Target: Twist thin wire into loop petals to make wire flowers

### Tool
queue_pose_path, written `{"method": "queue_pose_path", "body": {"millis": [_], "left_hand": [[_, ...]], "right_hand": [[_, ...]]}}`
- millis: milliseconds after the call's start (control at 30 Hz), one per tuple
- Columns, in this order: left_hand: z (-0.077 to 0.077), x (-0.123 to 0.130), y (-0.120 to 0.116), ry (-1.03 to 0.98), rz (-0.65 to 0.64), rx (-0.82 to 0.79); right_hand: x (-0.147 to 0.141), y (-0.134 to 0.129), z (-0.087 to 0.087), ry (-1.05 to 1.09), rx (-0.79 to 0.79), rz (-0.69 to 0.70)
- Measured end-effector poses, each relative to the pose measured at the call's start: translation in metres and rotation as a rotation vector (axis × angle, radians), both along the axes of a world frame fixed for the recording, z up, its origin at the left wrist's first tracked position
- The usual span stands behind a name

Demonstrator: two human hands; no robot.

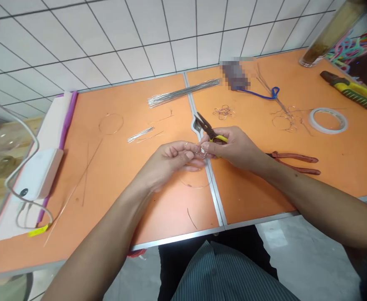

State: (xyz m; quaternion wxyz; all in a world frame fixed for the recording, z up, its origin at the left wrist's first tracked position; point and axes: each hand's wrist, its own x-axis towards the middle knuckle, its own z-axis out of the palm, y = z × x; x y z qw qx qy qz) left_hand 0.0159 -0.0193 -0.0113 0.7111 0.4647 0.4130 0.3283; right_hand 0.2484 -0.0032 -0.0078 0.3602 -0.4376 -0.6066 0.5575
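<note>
Over the middle seam of the orange table (158, 217), my left hand (173, 161) pinches a small piece of bent thin wire (201, 151) between thumb and fingers. My right hand (230, 146) touches the same wire with its thumb and fingertips. Pliers with yellow grips (208, 127) also rest in my right hand, their dark jaws pointing up and to the left, away from the wire. A thin wire loop (198, 187) curves below my hands. The exact shape of the wire between my fingers is too small to tell.
Behind my hands lie a long wire bundle (183, 93), short wires (140, 134) and a wire tangle (223, 112). Red-handled pliers (296, 157), a tape roll (328, 120), a yellow-green tool (352, 92) and a glass (319, 48) are at right. A white power bank (41, 173) sits left.
</note>
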Motion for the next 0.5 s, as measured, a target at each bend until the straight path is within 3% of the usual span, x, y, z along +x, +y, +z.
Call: {"method": "queue_pose_path", "body": {"millis": [500], "left_hand": [[-0.0024, 0.0037, 0.0008, -0.131, -0.012, -0.068]], "right_hand": [[0.0062, 0.0061, -0.0028, 0.052, -0.027, 0.034]]}}
